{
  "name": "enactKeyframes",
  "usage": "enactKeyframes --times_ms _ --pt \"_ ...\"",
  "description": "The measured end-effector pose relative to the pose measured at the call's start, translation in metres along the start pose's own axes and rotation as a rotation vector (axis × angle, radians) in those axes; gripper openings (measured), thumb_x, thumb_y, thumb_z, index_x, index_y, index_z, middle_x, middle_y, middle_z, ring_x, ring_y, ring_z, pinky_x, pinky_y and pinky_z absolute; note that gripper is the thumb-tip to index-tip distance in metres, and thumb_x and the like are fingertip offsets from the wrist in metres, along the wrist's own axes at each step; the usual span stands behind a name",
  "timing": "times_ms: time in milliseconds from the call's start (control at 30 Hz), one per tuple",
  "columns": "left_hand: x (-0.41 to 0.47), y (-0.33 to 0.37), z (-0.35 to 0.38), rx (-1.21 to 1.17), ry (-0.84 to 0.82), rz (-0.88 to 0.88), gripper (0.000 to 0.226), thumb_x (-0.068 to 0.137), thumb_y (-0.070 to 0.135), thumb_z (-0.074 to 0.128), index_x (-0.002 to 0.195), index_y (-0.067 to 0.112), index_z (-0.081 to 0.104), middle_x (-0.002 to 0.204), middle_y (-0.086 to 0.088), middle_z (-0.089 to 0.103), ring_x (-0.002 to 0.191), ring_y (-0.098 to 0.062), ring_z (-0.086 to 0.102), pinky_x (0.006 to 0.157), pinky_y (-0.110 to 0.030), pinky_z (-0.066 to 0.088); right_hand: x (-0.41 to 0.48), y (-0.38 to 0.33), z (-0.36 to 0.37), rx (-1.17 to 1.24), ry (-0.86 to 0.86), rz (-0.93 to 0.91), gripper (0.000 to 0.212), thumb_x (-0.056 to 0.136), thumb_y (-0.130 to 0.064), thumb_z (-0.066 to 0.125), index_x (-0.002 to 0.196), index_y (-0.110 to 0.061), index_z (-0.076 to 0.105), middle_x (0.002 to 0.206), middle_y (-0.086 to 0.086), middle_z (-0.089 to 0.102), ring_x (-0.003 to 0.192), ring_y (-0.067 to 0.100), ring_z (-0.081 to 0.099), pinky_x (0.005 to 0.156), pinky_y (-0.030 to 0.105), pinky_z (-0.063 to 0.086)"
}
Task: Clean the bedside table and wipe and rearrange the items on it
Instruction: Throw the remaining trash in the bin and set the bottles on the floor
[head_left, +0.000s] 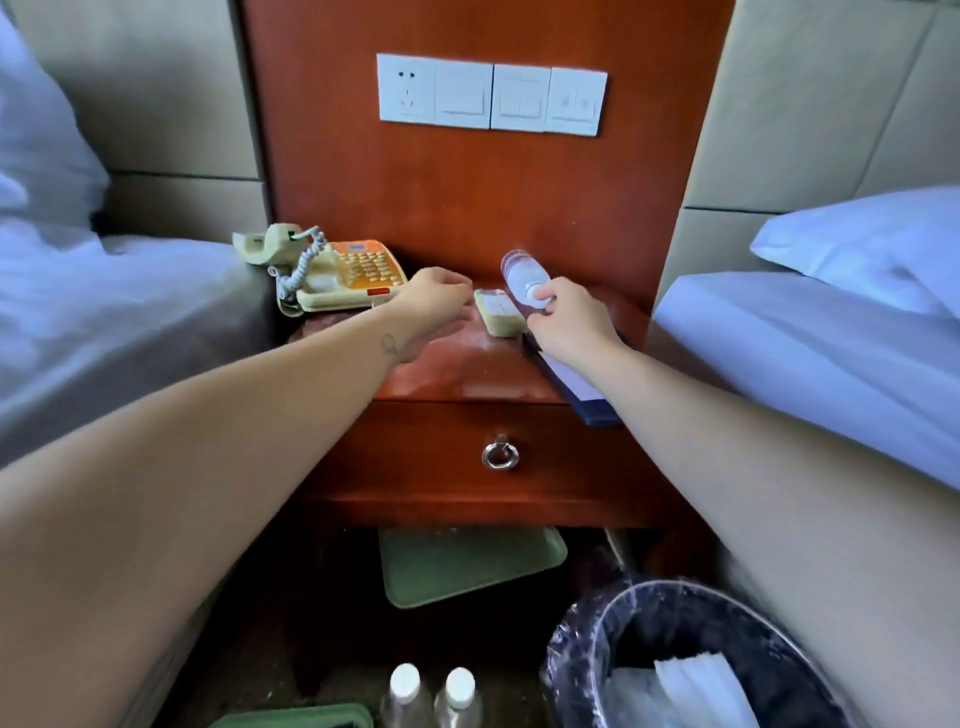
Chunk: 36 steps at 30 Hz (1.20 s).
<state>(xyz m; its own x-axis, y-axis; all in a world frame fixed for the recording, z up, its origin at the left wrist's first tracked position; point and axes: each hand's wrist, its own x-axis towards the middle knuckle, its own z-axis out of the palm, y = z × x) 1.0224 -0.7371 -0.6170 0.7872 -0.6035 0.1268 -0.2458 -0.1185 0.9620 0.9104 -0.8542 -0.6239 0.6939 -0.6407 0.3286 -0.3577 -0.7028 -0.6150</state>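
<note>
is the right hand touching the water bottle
Touching: the head view shows the right hand gripping the tilted water bottle at its cap end.

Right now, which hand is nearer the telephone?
Left. The left hand is just right of the telephone, by its near corner. The right hand is farther right, beyond the remote, holding a tilted water bottle.

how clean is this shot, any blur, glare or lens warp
Head view: wide-angle warp stretches the lower corners; the bottle gripped by the right hand looks smeared by motion; soft glare sits on the bedside table top; the space underneath, around the green tray, is dim.
</note>
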Motion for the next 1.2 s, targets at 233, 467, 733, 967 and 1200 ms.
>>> enactKeyframes --times_ms 233,467,733,967,1200 --pt "0.066 0.000 0.022 0.271 0.026 0.124 0.038 0.095 0.012 0.050 0.132 0.009 0.055 0.115 -0.006 0.061 0.093 -0.016 0.056 0.078 -0.024 0.046 0.069 0.025 0.027 -0.086 0.001 0.042 0.044 0.093 -0.023 0.050 0.136 -0.026 0.047 0.136 0.010 0.053 0.125 0.034 0.046 0.098 0.037 0.042" --pt "0.089 -0.018 0.025 0.414 0.038 0.170 0.039 0.094 0.012 0.050 0.132 0.012 0.056 0.128 -0.003 0.059 0.110 -0.016 0.055 0.091 -0.023 0.044 0.100 0.033 0.046 -0.262 -0.086 0.075 0.048 0.095 -0.037 0.045 0.142 -0.041 0.035 0.143 0.004 0.046 0.131 0.031 0.038 0.092 0.038 0.036" --pt "0.097 -0.023 0.026 0.445 0.044 0.192 0.038 0.094 0.009 0.048 0.130 0.016 0.056 0.130 -0.001 0.059 0.118 -0.017 0.055 0.101 -0.030 0.046 0.097 0.034 0.046 -0.061 0.232 0.111 0.021 0.088 -0.018 0.062 0.100 -0.028 0.048 0.094 -0.002 0.055 0.092 0.030 0.056 0.083 0.036 0.047" --pt "0.075 -0.011 0.014 0.473 0.015 0.228 0.041 0.093 0.011 0.051 0.134 0.016 0.051 0.135 0.000 0.056 0.120 -0.017 0.053 0.099 -0.029 0.046 0.085 0.014 0.031 -0.028 0.470 -0.109 0.022 0.091 -0.013 0.051 0.112 -0.022 0.053 0.099 0.007 0.064 0.095 0.033 0.056 0.072 0.034 0.037" --pt "0.057 0.008 0.001 0.441 0.049 0.237 0.072 0.090 0.021 0.064 0.150 0.012 0.025 0.151 -0.004 0.038 0.134 -0.018 0.043 0.096 -0.027 0.045 0.073 -0.041 -0.017 -0.008 0.528 -0.333 0.024 0.093 -0.023 0.056 0.118 -0.021 0.054 0.105 0.001 0.067 0.097 0.026 0.060 0.071 0.024 0.034"
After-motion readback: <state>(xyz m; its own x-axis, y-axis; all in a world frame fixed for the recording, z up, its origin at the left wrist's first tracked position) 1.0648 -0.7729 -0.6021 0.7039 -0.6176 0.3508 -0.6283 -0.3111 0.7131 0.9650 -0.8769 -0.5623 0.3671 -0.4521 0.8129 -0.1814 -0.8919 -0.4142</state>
